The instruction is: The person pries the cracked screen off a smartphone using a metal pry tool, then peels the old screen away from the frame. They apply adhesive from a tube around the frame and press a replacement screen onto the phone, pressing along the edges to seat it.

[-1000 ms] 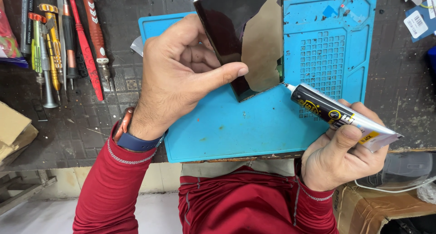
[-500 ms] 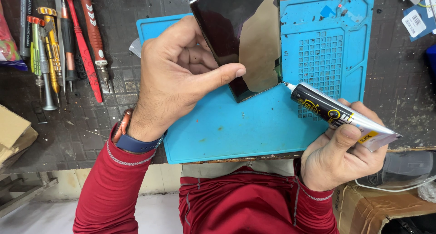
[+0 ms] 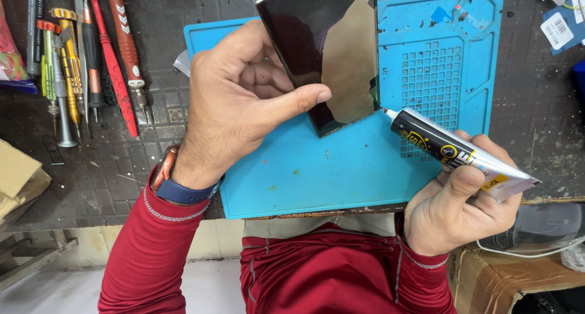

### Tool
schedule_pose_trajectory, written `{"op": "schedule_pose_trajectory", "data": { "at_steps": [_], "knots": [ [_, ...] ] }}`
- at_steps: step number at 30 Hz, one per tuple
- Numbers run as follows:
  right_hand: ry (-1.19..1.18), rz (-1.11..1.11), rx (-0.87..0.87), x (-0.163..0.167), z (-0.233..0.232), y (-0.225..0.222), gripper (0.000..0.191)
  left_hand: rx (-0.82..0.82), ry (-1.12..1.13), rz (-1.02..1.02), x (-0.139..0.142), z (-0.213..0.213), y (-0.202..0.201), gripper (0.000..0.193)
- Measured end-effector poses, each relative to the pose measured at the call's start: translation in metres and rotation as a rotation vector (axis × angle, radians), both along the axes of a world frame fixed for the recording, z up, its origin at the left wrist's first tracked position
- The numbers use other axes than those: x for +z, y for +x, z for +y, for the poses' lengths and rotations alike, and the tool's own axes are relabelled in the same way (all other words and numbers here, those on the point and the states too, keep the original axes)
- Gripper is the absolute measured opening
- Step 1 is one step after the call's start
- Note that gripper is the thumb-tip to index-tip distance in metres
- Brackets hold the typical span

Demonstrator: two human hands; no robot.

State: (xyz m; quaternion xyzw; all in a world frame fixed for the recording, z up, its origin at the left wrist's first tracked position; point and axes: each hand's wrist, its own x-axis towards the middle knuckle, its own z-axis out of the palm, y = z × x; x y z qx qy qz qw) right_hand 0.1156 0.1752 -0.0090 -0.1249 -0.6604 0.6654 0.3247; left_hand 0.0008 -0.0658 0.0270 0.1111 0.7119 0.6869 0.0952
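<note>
Tube (image 3: 457, 152) | nozzle up-left at panel (image 3: 323, 52) (long axis diagonal) | right hand (image 3: 457, 213)

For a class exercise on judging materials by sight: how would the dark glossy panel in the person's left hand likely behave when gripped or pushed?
The dark glossy panel looks thin and flat, so it is probably stiff yet fragile. Its mirror-like surface suggests it may be slippery; the left hand pinches it by the edges. The right hand holds a glue tube at its corner, so pushing could smear it.
</note>
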Motion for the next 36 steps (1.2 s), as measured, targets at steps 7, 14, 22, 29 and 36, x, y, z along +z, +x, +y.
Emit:
{"op": "schedule_pose_trajectory", "data": {
  "at_steps": [7,14,22,29,36],
  "knots": [
    [0.005,-0.009,0.003,0.000,-0.001,-0.001,0.058,0.001,-0.017,-0.006,0.003,0.000,-0.001,0.035],
    [-0.068,-0.008,-0.005,-0.010,0.005,0.007,0.055,0.027,-0.031,-0.040,0.017,0.005,-0.004,0.038],
    [-0.287,0.057,0.031,-0.027,0.020,0.022,0.053,-0.010,0.196,-0.138,0.007,-0.006,0.007,0.033],
    [-0.281,0.066,0.014,-0.040,0.025,0.030,0.052,-0.078,0.175,-0.235,0.009,-0.016,0.011,0.044],
    [-0.294,0.085,-0.001,-0.048,0.027,0.037,0.048,-0.157,-0.129,-0.351,0.003,-0.016,0.008,0.039]
  ]
}}
